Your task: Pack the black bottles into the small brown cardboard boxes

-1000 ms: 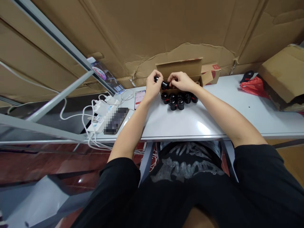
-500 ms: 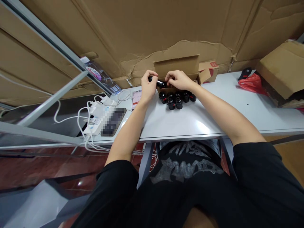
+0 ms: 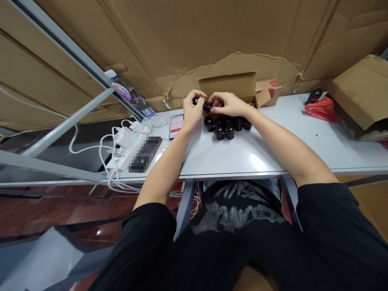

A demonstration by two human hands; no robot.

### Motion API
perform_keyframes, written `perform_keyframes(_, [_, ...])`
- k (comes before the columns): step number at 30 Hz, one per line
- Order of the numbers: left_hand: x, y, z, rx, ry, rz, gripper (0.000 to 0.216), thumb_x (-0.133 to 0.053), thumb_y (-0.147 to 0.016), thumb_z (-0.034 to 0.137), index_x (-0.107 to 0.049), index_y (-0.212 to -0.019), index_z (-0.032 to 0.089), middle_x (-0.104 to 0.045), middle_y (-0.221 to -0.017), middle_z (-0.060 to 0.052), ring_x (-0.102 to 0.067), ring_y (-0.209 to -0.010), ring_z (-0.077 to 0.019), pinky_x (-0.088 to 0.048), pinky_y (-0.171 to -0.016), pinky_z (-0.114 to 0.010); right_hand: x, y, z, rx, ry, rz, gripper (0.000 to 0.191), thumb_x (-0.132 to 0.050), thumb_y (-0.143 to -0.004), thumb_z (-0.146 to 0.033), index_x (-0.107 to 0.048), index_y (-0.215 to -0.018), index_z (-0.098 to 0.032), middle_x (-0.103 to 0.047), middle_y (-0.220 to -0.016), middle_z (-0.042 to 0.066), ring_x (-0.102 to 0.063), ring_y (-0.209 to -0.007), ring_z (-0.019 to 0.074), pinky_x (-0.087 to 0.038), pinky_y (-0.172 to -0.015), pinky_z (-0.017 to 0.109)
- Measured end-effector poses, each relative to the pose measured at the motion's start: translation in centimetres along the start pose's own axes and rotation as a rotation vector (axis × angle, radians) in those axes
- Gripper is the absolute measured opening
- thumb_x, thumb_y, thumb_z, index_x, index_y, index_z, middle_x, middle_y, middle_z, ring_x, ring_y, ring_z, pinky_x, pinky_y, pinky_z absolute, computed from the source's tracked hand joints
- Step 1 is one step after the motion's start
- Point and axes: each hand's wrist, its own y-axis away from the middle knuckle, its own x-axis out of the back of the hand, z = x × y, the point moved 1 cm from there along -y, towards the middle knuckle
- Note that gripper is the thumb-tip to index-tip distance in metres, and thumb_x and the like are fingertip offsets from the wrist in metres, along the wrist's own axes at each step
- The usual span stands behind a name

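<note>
My left hand [image 3: 194, 112] is closed round a black cylindrical piece [image 3: 206, 107], held tilted above the table. At the piece's right end, the bent fingers of my right hand [image 3: 226, 104] are pinched against it, partly hiding that end. Just in front of my hands, several short black cylindrical parts with red marks [image 3: 229, 131] stand grouped on the white table [image 3: 218, 159]. Behind both hands is an open cardboard box [image 3: 230, 83] with its flap raised; its inside is mostly hidden.
On the left lie a lit phone [image 3: 176, 125], a dark phone [image 3: 147, 153], a power strip [image 3: 123, 157] with white cables and a plastic bottle [image 3: 133, 97]. A small carton [image 3: 268, 93], a red bag [image 3: 323, 108] and a big cardboard box [image 3: 360, 95] are on the right.
My right fingers have closed in on the right end of the black piece, which my left hand still holds. The view has shifted slightly; the grouped parts stand as before.
</note>
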Motion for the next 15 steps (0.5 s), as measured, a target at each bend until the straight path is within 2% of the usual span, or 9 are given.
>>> perform_keyframes(3, [-1.0, 0.1, -0.9, -0.008, 0.022, 0.129, 0.052, -0.056, -0.124, 0.078, -0.075, -0.136, 0.032, -0.083, -0.143, -0.014, -0.078, -0.139, -0.0322, -0.065, -0.125, -0.053, 0.1, 0.0, -0.1, -0.017, -0.004, 0.007, 0.045, -0.097, -0.096, -0.040, -0.081, -0.132, -0.019, -0.093, -0.112, 0.007, -0.083, -0.102, 0.0275, -0.065, -0.102, 0.040])
perform_keyframes(6, [-1.8, 0.2, -1.2, -0.018, 0.070, 0.132, 0.060, -0.061, -0.122, 0.086, -0.074, -0.144, 0.032, -0.084, -0.145, -0.015, -0.080, -0.141, -0.0328, -0.065, -0.129, -0.054, 0.2, -0.1, 0.4, -0.032, 0.036, 0.114, 0.036, -0.093, -0.101, -0.038, -0.080, -0.130, -0.020, -0.090, -0.112, 0.006, -0.081, -0.106, 0.0270, -0.064, -0.107, 0.040])
perform_keyframes(8, [-1.9, 0.3, -0.9, -0.004, 0.097, 0.148, 0.063, -0.063, -0.121, 0.086, -0.074, -0.148, 0.030, -0.086, -0.143, -0.015, -0.083, -0.140, -0.0323, -0.065, -0.131, -0.054, 0.2, -0.3, 0.8, -0.040, 0.028, 0.135, 0.034, -0.092, -0.101, -0.033, -0.081, -0.130, -0.020, -0.089, -0.112, 0.006, -0.080, -0.109, 0.0274, -0.064, -0.109, 0.040])
perform_keyframes(11, [-1.4, 0.7, 0.2, -0.016, 0.089, 0.085, 0.065, -0.066, -0.120, 0.083, -0.076, -0.154, 0.029, -0.089, -0.143, -0.016, -0.085, -0.139, -0.0336, -0.064, -0.134, -0.056, 0.2, -0.5, 1.4, -0.059, 0.000, 0.127, 0.037, -0.093, -0.098, -0.030, -0.081, -0.132, -0.022, -0.088, -0.113, 0.004, -0.079, -0.110, 0.0275, -0.065, -0.110, 0.041])
perform_keyframes(15, [0.1, 1.1, 1.4, -0.087, 0.000, 0.001, 0.070, -0.064, -0.119, 0.087, -0.078, -0.158, 0.031, -0.090, -0.152, -0.017, -0.083, -0.146, -0.0366, -0.064, -0.135, -0.056, 0.3, -0.6, 1.7, -0.042, -0.022, 0.124, 0.040, -0.095, -0.098, -0.031, -0.081, -0.134, -0.023, -0.086, -0.115, 0.004, -0.079, -0.109, 0.0275, -0.067, -0.110, 0.042])
